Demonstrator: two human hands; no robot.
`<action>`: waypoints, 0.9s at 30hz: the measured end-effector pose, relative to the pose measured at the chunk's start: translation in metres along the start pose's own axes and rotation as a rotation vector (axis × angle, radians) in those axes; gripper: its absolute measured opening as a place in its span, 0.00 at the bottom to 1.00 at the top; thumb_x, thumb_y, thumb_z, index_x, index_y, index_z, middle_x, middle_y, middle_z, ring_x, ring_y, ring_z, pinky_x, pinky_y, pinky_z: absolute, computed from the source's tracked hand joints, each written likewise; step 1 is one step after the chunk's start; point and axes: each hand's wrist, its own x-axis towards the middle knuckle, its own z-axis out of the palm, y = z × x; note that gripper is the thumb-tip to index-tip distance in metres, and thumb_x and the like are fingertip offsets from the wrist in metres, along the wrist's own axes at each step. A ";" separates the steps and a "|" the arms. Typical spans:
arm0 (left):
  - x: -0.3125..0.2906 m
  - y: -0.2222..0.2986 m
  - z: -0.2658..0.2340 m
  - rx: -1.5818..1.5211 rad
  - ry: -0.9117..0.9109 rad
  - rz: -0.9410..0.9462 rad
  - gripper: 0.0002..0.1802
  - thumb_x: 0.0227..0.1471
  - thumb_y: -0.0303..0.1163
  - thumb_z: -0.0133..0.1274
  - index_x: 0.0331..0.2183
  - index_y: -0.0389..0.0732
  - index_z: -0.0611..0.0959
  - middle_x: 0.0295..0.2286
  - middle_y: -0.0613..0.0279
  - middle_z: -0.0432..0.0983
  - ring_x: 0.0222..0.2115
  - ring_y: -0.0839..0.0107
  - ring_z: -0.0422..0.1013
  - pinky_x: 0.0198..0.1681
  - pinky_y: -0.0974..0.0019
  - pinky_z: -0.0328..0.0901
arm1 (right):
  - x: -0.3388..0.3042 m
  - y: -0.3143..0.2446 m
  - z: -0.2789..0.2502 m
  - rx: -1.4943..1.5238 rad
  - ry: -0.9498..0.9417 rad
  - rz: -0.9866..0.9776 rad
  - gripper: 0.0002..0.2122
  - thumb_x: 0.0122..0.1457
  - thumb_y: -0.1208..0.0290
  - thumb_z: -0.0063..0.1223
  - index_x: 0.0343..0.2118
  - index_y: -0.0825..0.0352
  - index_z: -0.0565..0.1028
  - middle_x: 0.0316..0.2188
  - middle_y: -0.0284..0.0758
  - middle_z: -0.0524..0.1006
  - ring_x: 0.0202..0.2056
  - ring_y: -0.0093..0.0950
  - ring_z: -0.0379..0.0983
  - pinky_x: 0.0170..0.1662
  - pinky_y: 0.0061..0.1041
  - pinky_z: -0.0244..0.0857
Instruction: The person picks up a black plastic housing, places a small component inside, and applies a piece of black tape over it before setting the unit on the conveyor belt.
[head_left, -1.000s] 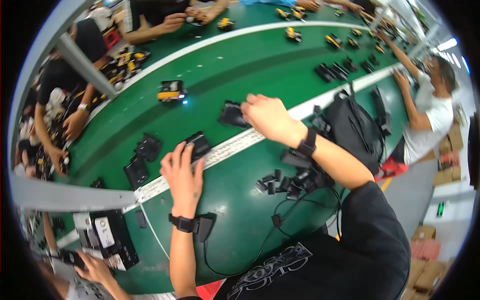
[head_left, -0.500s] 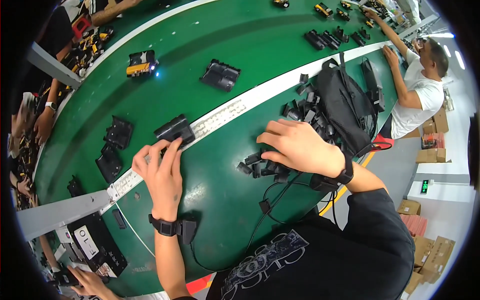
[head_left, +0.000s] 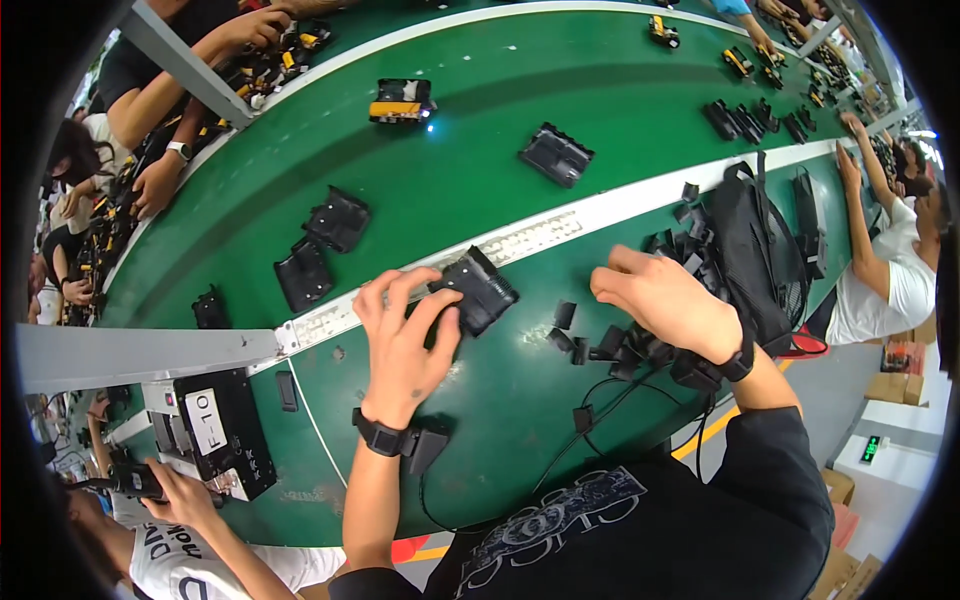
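My left hand (head_left: 405, 340) grips a black plastic housing shell (head_left: 482, 292) by its left side, fingers curled round the edge. The shell is tilted at the white divider strip, its ribbed inside partly showing. To the right, my right hand (head_left: 668, 300) is held over the near bench with fingers bent together. Whether anything is between those fingertips is hidden. Beside and below that hand lies a loose pile of small black plastic pieces (head_left: 622, 348), one of them apart from the others to the left of the fingers.
On the green belt lie more black shells (head_left: 338, 218), a single shell (head_left: 557, 155) and a yellow-and-black unit (head_left: 402, 103) with a lit lamp. A black mesh backpack (head_left: 755, 240) lies at right. A grey post (head_left: 150, 355) and a black box (head_left: 225, 430) stand at left. Co-workers sit around.
My left hand has lifted and turned the shell toward me, off the divider strip. My right hand's fingers have drawn together near the pile. The whole view has shifted leftward.
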 end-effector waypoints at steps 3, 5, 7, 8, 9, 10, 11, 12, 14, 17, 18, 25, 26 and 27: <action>0.002 0.005 0.000 0.034 -0.031 -0.003 0.09 0.49 0.29 0.68 0.36 0.50 0.89 0.53 0.67 0.76 0.57 0.50 0.64 0.62 0.43 0.54 | 0.012 0.013 0.012 -0.121 0.070 -0.171 0.07 0.65 0.72 0.60 0.42 0.63 0.74 0.37 0.41 0.75 0.40 0.49 0.77 0.40 0.45 0.71; 0.003 0.004 -0.001 0.046 -0.054 -0.016 0.09 0.49 0.30 0.68 0.36 0.50 0.89 0.54 0.67 0.76 0.57 0.50 0.64 0.62 0.42 0.54 | 0.029 0.011 0.025 -0.094 0.132 -0.181 0.07 0.65 0.72 0.60 0.42 0.64 0.75 0.38 0.42 0.75 0.40 0.49 0.77 0.40 0.45 0.72; 0.009 -0.002 0.000 0.058 -0.043 0.001 0.10 0.50 0.31 0.69 0.37 0.50 0.89 0.54 0.67 0.75 0.57 0.50 0.64 0.62 0.43 0.54 | 0.044 0.007 0.035 -0.041 0.258 -0.188 0.06 0.64 0.73 0.60 0.42 0.64 0.75 0.38 0.42 0.75 0.41 0.48 0.77 0.41 0.44 0.72; 0.005 -0.002 0.000 0.059 -0.049 0.004 0.10 0.50 0.32 0.70 0.38 0.50 0.89 0.54 0.66 0.75 0.57 0.50 0.64 0.62 0.43 0.54 | 0.044 0.004 0.039 -0.028 0.240 -0.182 0.06 0.64 0.73 0.60 0.42 0.64 0.75 0.38 0.42 0.75 0.41 0.48 0.77 0.41 0.44 0.72; -0.002 -0.002 0.000 0.053 -0.066 -0.010 0.10 0.50 0.32 0.70 0.38 0.50 0.89 0.54 0.66 0.75 0.57 0.50 0.64 0.62 0.43 0.54 | 0.045 0.003 0.040 -0.023 0.253 -0.147 0.06 0.64 0.73 0.60 0.42 0.64 0.75 0.39 0.42 0.75 0.41 0.48 0.77 0.41 0.44 0.73; -0.002 -0.007 0.002 0.064 -0.057 -0.004 0.11 0.51 0.33 0.70 0.38 0.50 0.89 0.54 0.66 0.75 0.57 0.49 0.64 0.62 0.43 0.55 | 0.053 0.005 0.038 -0.028 0.280 -0.122 0.07 0.64 0.73 0.60 0.42 0.63 0.76 0.39 0.41 0.75 0.41 0.47 0.77 0.42 0.43 0.73; -0.001 -0.012 0.004 0.074 -0.047 0.003 0.11 0.51 0.33 0.70 0.38 0.50 0.89 0.53 0.66 0.75 0.57 0.49 0.64 0.62 0.43 0.55 | 0.057 0.005 0.036 -0.035 0.307 -0.097 0.07 0.64 0.73 0.60 0.43 0.63 0.76 0.39 0.40 0.76 0.41 0.47 0.78 0.42 0.43 0.73; -0.001 -0.014 0.005 0.085 -0.036 0.012 0.11 0.51 0.34 0.70 0.39 0.50 0.89 0.53 0.66 0.75 0.57 0.49 0.64 0.61 0.43 0.55 | 0.058 0.004 0.035 -0.034 0.304 -0.099 0.07 0.64 0.73 0.60 0.43 0.63 0.76 0.39 0.40 0.76 0.41 0.47 0.78 0.42 0.43 0.73; 0.000 -0.014 0.006 0.059 0.000 -0.020 0.11 0.50 0.35 0.71 0.38 0.50 0.89 0.52 0.66 0.75 0.56 0.50 0.64 0.61 0.44 0.56 | 0.059 0.003 0.036 -0.051 0.296 -0.111 0.06 0.63 0.73 0.61 0.42 0.63 0.77 0.39 0.39 0.76 0.41 0.46 0.78 0.42 0.42 0.73; 0.001 -0.007 0.004 0.007 0.076 -0.075 0.12 0.50 0.36 0.72 0.37 0.49 0.88 0.50 0.65 0.75 0.55 0.52 0.65 0.59 0.45 0.57 | 0.060 0.003 0.035 -0.053 0.302 -0.107 0.06 0.63 0.73 0.62 0.41 0.63 0.77 0.39 0.38 0.76 0.41 0.44 0.78 0.41 0.42 0.73; 0.000 -0.003 0.001 0.031 0.047 -0.094 0.13 0.49 0.38 0.72 0.36 0.48 0.87 0.48 0.65 0.75 0.54 0.53 0.66 0.59 0.46 0.57 | 0.058 0.002 0.035 -0.045 0.315 -0.089 0.06 0.63 0.73 0.63 0.40 0.63 0.78 0.39 0.37 0.76 0.40 0.44 0.78 0.41 0.42 0.73; 0.000 0.030 -0.003 0.168 0.034 0.022 0.18 0.44 0.42 0.76 0.31 0.45 0.84 0.38 0.65 0.73 0.43 0.58 0.68 0.51 0.52 0.60 | 0.065 -0.032 0.019 0.037 0.412 -0.230 0.05 0.61 0.73 0.64 0.37 0.62 0.78 0.38 0.35 0.74 0.39 0.40 0.77 0.40 0.40 0.73; -0.002 0.031 -0.002 0.134 -0.002 0.015 0.19 0.45 0.43 0.76 0.31 0.45 0.84 0.38 0.65 0.73 0.44 0.57 0.68 0.52 0.50 0.60 | 0.067 -0.040 0.018 0.053 0.395 -0.309 0.05 0.60 0.73 0.65 0.36 0.62 0.78 0.38 0.34 0.74 0.39 0.39 0.76 0.40 0.39 0.73; -0.003 0.032 -0.002 0.099 -0.037 0.008 0.19 0.45 0.44 0.75 0.31 0.45 0.83 0.38 0.65 0.72 0.44 0.57 0.68 0.53 0.48 0.59 | 0.068 -0.044 0.017 0.069 0.377 -0.389 0.05 0.59 0.74 0.65 0.36 0.63 0.78 0.38 0.34 0.73 0.38 0.37 0.76 0.40 0.39 0.73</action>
